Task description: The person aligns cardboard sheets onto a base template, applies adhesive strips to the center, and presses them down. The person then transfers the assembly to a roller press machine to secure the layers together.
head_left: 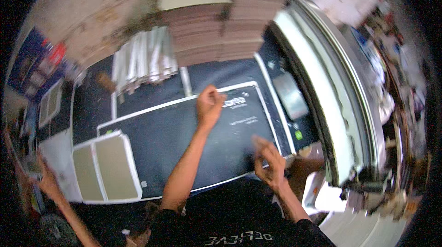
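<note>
Both curl: left hand (farther forward), right hand.

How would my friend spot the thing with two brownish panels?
Look at the big dark table, then the near edge of its left part. Two grey-brown panels lie side by side there, framed in white. Unlike the plain white sheet to their left, they have a white strip between them.

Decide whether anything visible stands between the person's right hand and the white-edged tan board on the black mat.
Yes: the left forearm slants over the black mat, between the right hand and the white-edged tan board. Nothing else visible stands along that line.
</note>
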Demonstrator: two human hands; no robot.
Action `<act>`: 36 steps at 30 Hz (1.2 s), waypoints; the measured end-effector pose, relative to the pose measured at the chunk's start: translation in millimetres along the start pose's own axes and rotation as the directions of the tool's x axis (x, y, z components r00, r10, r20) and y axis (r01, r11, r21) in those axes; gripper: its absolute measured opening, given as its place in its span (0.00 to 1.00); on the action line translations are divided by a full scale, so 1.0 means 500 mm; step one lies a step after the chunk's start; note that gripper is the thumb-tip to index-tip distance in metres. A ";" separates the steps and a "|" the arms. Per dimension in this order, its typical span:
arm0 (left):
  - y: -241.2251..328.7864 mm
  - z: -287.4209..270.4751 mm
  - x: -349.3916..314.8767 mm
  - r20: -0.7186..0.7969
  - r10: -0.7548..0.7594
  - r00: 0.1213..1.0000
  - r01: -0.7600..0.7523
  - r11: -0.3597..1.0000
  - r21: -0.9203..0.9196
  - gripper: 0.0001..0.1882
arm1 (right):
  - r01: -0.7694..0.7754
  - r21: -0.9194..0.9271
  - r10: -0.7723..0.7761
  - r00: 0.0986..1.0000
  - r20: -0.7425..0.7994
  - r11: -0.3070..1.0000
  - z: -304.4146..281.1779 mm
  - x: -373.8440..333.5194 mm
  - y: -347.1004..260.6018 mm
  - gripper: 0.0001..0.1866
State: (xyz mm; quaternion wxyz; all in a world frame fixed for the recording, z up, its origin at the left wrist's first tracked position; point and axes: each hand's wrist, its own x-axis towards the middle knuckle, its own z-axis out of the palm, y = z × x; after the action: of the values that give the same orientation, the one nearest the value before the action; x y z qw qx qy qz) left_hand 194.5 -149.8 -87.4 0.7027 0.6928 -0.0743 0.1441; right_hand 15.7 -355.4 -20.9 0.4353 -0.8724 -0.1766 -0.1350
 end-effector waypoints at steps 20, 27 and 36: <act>0.021 -0.157 0.072 -0.045 -0.160 0.986 0.046 0.524 -0.851 0.47 | 0.350 -0.458 -0.110 0.875 0.472 0.817 0.235 0.317 0.064 0.44; 0.005 -0.100 0.073 0.091 -0.234 0.968 0.196 0.479 -0.856 0.46 | 0.293 -0.362 -0.048 0.831 0.555 0.885 0.167 0.191 -0.022 0.44; 0.008 -0.108 0.079 0.078 -0.251 0.965 0.186 0.445 -0.876 0.43 | 0.287 -0.327 -0.022 0.780 0.625 0.900 0.131 0.169 -0.012 0.40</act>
State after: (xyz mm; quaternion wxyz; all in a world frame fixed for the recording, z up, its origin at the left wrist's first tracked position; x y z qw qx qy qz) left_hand 225.6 -92.1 -73.2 0.9716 0.2347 -0.0252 0.0160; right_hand 94.7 -283.0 -22.2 0.1521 -0.9216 -0.3474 0.0825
